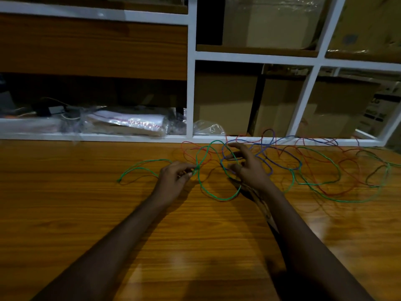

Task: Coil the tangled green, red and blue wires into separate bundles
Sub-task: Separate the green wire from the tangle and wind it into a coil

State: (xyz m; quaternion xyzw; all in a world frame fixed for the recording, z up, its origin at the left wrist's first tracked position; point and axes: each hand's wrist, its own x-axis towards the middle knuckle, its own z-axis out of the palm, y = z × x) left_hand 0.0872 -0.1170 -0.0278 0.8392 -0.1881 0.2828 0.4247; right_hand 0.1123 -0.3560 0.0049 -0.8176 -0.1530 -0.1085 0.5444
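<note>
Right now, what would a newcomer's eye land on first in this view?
The tangle of green, red and blue wires sprawling across the wooden table from centre to the right edge. At its left end the left hand pinches the green wire, while the right hand spreads open over the blue loops.

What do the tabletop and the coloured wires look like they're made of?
The tabletop looks like wood or wood-grain laminate, glossy: light glares off the grain. The green wire, red wire and blue wire are thin with a smooth coloured coating, probably plastic insulation; no core shows.
</note>
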